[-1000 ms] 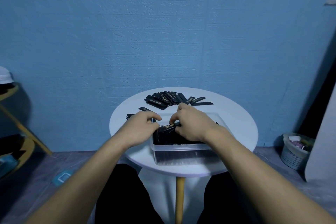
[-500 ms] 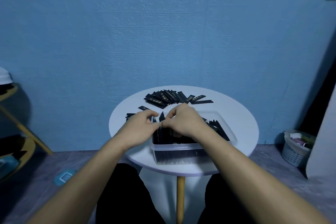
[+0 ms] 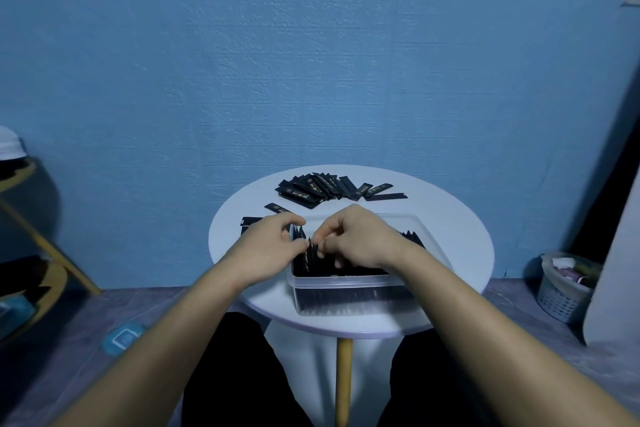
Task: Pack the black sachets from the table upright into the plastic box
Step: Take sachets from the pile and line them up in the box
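A clear plastic box (image 3: 349, 295) stands at the near side of the round white table (image 3: 460, 239). Several black sachets (image 3: 310, 258) stand upright at its left end, and more lean at its right end. My left hand (image 3: 273, 246) is at the box's left rim, thumb and fingertips pinching the tops of the upright sachets. My right hand (image 3: 360, 239) hovers over the box, fingers curled down onto the same sachets. A fan of loose black sachets (image 3: 322, 189) lies at the table's far side, and two more sachets (image 3: 278, 209) lie near my left hand.
A blue wall stands close behind the table. A small basket (image 3: 562, 291) sits on the floor at the right beside a pale panel. A wooden-framed stand (image 3: 41, 253) is at the left. My knees are under the table's near edge.
My right hand has tipped a sachet from lying across the box to upright at the left end. Both hands have drawn together over the upright sachets.
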Available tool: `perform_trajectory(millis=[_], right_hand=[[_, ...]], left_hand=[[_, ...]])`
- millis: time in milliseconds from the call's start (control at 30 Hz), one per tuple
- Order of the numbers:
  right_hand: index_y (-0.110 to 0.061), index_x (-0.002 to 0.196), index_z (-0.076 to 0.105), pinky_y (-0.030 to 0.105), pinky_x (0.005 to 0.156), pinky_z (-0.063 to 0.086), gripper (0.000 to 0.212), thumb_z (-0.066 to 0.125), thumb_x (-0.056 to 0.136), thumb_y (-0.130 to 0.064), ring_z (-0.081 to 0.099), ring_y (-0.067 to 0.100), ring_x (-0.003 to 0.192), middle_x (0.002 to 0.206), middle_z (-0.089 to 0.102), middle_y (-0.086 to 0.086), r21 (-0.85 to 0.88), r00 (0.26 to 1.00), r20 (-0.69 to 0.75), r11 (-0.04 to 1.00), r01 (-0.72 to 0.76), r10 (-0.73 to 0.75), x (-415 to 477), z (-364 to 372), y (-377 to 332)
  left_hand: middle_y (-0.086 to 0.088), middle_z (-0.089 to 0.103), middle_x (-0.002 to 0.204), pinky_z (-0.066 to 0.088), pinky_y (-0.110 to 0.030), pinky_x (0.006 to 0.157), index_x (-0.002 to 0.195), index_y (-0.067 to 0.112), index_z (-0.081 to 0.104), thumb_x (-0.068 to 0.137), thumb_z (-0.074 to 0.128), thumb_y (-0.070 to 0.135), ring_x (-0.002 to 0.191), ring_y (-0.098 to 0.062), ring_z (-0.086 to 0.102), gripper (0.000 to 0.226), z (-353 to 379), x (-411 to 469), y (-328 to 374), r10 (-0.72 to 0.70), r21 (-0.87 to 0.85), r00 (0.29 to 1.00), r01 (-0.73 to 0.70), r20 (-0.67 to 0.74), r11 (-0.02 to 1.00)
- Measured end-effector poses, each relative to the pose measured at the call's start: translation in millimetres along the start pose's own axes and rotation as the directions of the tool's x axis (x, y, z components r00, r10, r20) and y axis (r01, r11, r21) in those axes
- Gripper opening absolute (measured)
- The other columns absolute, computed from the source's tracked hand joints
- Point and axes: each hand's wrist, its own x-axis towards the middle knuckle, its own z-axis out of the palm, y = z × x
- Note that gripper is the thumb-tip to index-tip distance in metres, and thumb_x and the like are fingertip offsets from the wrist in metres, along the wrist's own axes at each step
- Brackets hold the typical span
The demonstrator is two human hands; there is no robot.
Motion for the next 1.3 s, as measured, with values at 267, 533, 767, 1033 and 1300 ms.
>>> perform_trajectory(millis=[267, 533, 767, 1033, 1300], right_hand=[[-0.027, 0.118, 0.072, 0.033, 0.097, 0.048, 0.034, 0.064, 0.087, -0.016, 0.058, 0.017, 0.104, 0.120, 0.060, -0.001, -0.540, 0.987, -0.007, 0.831, 0.129, -0.158, -2, -28, 12], [-0.024, 0.111, 0.074, 0.033, 0.093, 0.051, 0.030, 0.069, 0.084, -0.012, 0.062, 0.018, 0.103, 0.112, 0.066, -0.001, -0.548, 0.993, 0.057, 0.828, 0.120, -0.107, -5, -29, 13], [-0.020, 0.084, 0.073, 0.035, 0.082, 0.052, 0.007, 0.075, 0.080, -0.014, 0.063, 0.016, 0.084, 0.087, 0.070, -0.003, -0.461, 0.966, -0.092, 0.870, 0.173, -0.240, 0, -31, 7], [-0.023, 0.066, 0.068, 0.024, 0.064, 0.044, 0.019, 0.076, 0.083, -0.029, 0.062, 0.011, 0.067, 0.067, 0.069, -0.007, -0.234, 0.924, -0.351, 0.970, 0.068, -0.149, 11, -11, -8], [0.001, 0.071, 0.073, 0.039, 0.071, 0.062, 0.027, 0.074, 0.086, -0.022, 0.066, 0.022, 0.050, 0.060, 0.072, 0.013, 0.097, 0.974, -0.185, 0.989, -0.111, 0.128, 15, 12, -9]], left_hand=[[0.003, 0.044, 0.062, 0.033, -0.032, 0.061, 0.115, 0.032, 0.067, 0.090, 0.068, 0.024, 0.057, -0.012, 0.040, 0.026, 2, -1, -3, -0.005, -0.017, 1.000, 0.005, -0.006, 1.000], [0.005, 0.044, 0.063, 0.034, -0.030, 0.060, 0.112, 0.033, 0.068, 0.092, 0.065, 0.024, 0.056, -0.009, 0.041, 0.022, 1, 0, -6, 0.009, -0.017, 1.000, -0.009, 0.007, 1.000], [0.002, 0.045, 0.064, 0.033, -0.031, 0.061, 0.113, 0.031, 0.069, 0.091, 0.066, 0.025, 0.058, -0.011, 0.041, 0.023, 2, 1, -9, 0.012, -0.036, 1.000, -0.012, 0.007, 0.999], [0.006, 0.043, 0.061, 0.034, -0.032, 0.062, 0.115, 0.030, 0.069, 0.090, 0.066, 0.025, 0.056, -0.010, 0.040, 0.025, 4, 4, -12, 0.015, -0.054, 1.000, -0.014, 0.003, 0.998], [0.007, 0.046, 0.063, 0.035, -0.032, 0.062, 0.122, 0.029, 0.066, 0.090, 0.068, 0.024, 0.058, -0.010, 0.042, 0.033, 5, 4, -12, 0.020, -0.039, 1.000, -0.021, -0.016, 0.999]])
